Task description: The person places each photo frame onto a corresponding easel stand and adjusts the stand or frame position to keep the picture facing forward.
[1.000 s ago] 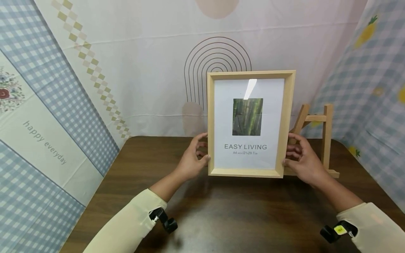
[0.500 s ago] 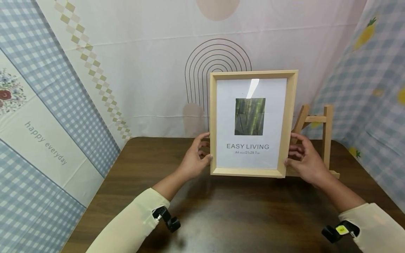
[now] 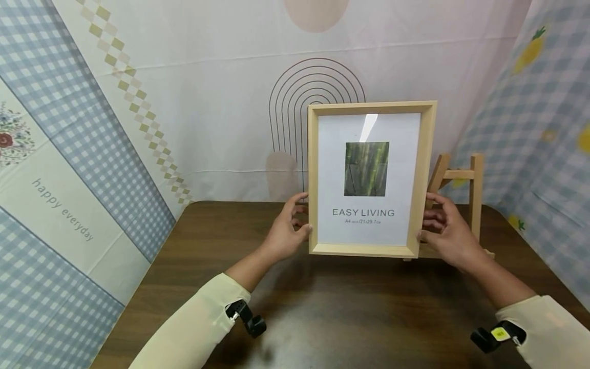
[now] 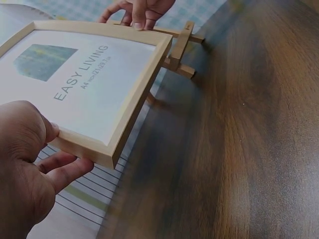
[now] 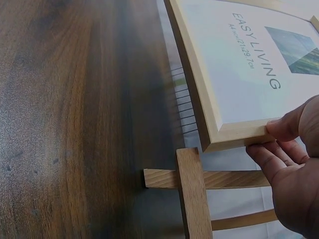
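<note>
Evidently both hands are clamped on one thing: the left hand [image 3: 286, 230] and the right hand [image 3: 449, 230] pinch opposite sides of a framed picture [image 3: 372, 202], which stands upright between them. Each thumb presses the front of the pale wooden border, with the other fingers curled behind, and both grips sit low, nearer its bottom edge than its top. Between the hands, a small photo of green stalks [image 3: 366, 169] shows above the words EASY LIVING, under a bright streak of reflected light. Just behind the right hand, partly hidden by it and the border, a wooden easel [image 3: 477, 195] stands on the dark brown surface [image 3: 345, 318]; whether border and easel touch, I can't tell. Below the hands, each pale sleeve carries a black clip. Beyond them hangs a whitish cloth [image 3: 221, 118] printed with thin nested arches.
</note>
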{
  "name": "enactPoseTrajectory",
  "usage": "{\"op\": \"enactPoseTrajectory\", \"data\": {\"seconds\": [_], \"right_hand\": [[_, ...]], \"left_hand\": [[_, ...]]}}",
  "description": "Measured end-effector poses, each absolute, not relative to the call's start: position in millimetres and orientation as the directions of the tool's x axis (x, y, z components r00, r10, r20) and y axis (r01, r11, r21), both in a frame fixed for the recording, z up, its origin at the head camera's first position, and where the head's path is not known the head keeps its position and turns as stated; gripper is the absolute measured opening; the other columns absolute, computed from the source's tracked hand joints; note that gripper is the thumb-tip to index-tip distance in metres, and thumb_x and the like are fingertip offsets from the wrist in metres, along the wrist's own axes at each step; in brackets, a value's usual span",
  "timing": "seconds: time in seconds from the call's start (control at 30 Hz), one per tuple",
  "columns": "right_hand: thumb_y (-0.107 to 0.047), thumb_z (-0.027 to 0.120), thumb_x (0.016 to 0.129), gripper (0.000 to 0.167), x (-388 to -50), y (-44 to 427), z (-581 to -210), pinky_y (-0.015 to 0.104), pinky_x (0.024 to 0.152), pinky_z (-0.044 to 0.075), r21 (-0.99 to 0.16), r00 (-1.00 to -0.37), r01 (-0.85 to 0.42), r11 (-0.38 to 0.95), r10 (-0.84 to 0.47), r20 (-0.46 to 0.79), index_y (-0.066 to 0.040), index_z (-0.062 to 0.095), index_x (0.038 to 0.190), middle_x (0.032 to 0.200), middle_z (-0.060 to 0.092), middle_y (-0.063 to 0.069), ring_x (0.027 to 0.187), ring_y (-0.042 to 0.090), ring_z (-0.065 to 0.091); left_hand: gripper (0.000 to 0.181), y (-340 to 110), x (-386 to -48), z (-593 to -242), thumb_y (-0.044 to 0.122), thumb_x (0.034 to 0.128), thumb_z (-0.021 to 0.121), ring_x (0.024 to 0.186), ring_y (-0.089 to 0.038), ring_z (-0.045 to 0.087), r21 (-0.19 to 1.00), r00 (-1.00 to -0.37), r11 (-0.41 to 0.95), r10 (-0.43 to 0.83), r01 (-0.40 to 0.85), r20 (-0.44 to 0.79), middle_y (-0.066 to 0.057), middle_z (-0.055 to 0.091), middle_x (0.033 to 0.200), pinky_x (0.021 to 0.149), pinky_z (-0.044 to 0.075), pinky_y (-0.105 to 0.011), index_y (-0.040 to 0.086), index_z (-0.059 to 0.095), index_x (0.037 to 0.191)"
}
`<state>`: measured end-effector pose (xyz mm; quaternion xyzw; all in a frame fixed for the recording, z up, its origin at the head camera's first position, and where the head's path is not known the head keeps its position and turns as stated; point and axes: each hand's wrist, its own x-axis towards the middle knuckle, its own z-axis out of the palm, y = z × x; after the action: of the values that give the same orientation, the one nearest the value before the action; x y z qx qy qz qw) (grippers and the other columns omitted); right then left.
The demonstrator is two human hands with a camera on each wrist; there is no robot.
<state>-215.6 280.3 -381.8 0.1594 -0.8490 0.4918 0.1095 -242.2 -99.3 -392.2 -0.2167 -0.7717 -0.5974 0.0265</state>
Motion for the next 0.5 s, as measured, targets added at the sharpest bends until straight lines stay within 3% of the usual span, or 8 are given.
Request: {"op": "enactPoseTrajectory", "data": {"seconds": [0.17,0.4,0.5], "right_hand": [[0.015,0.068,0.089,0.090,-216.8,281.9,-382.6,0.016,0.073,0.053,-0.794,-0.926,-0.376,0.477,-0.167,0.338,-0.002,0.015,0.160,0.127,0.052,0.031,0.099,-0.005,0.057],[0.015,0.067,0.090,0.090,-217.9,286.2,-383.4,0.015,0.074,0.054,-0.790,-0.930,-0.367,0.491,-0.166,0.329,-0.001,0.013,0.160,0.128,0.051,0.032,0.099,-0.005,0.056],[0.015,0.067,0.091,0.090,-218.1,287.5,-383.1,0.015,0.074,0.054,-0.792,-0.928,-0.371,0.485,-0.169,0.331,-0.002,0.012,0.160,0.129,0.050,0.032,0.100,-0.005,0.056]], "left_hand": [[0.076,-98.5,-243.9,-393.0,-0.011,0.0957,0.061,0.094,-0.034,0.065,0.911,-0.905,0.192,0.303,0.364,0.298,-0.020,0.055,0.133,0.076,0.060,-0.057,0.023,0.032,0.157],[0.076,-95.4,-244.9,-393.9,-0.008,0.0971,0.062,0.095,-0.030,0.065,0.906,-0.907,0.219,0.308,0.363,0.288,-0.018,0.056,0.134,0.071,0.062,-0.037,0.027,0.031,0.157],[0.075,-94.0,-245.7,-393.9,-0.007,0.0979,0.062,0.096,-0.031,0.065,0.907,-0.907,0.218,0.309,0.361,0.287,-0.017,0.055,0.134,0.072,0.062,-0.039,0.027,0.031,0.157]]}}
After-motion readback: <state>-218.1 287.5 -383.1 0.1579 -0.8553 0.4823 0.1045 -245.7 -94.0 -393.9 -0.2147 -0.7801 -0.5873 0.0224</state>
